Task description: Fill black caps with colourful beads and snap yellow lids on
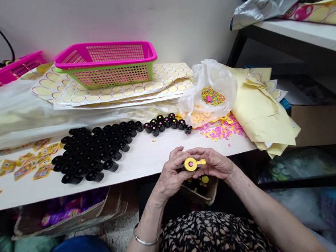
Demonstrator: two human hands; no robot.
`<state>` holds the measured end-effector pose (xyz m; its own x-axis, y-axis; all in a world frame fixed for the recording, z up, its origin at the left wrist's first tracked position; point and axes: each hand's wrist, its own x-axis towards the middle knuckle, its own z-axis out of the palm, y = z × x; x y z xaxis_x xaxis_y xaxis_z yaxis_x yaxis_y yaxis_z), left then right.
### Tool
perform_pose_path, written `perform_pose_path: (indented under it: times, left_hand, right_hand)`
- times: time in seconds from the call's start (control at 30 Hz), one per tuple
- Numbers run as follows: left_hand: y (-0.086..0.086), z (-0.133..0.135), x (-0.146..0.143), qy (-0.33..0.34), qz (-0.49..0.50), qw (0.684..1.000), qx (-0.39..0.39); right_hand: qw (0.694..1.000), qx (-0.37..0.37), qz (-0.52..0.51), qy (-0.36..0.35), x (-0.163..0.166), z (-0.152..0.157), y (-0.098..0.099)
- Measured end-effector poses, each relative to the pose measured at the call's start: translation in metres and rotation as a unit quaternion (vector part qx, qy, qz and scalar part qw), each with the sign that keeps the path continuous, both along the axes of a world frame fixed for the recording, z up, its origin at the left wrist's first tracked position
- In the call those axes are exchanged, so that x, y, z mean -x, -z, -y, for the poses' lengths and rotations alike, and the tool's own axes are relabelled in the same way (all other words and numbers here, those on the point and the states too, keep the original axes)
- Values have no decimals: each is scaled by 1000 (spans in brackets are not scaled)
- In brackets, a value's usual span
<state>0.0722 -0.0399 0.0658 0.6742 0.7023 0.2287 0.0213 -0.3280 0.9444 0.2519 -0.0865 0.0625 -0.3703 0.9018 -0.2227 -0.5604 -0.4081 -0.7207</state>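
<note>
My left hand [170,174] and my right hand [216,163] meet just below the table's front edge, fingers curled around a small black container with a yellow cap [192,164] that has a pink dot in its middle and a short tab to the right. Both hands grip it together. Under them sits a small cardboard box [206,189] holding more yellow-capped pieces. On the white table [147,156] lies a big cluster of empty black containers [90,151]. A short row of black containers filled with pink [164,123] stands behind my hands.
A clear plastic bag [211,90] with colourful beads lies open at the right, pink and yellow beads [221,130] spilled before it. A pink and green basket [108,64] rests on sticker sheets. Yellow paper [263,111], small yellow packets [26,164] and a shelf [306,33] surround.
</note>
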Motion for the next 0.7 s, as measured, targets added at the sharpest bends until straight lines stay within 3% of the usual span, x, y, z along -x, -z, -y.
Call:
perform_pose_path:
  times: [0.23,0.4,0.57,0.7]
  left_hand:
    - [-12,10,-10,33,-54,987,-147]
    - [-9,19,-16,46,-71,971,-223]
    - [-5,24,-19,62,-64,967,-240]
    - [-2,23,-18,81,-52,967,-236]
  right_hand:
    - [991,-53,113,39,6,15,-14]
    - [979,-81,171,73,1,26,-13]
    - [975,-89,183,90,1,35,-10]
    - [973,-76,160,148,14,39,3]
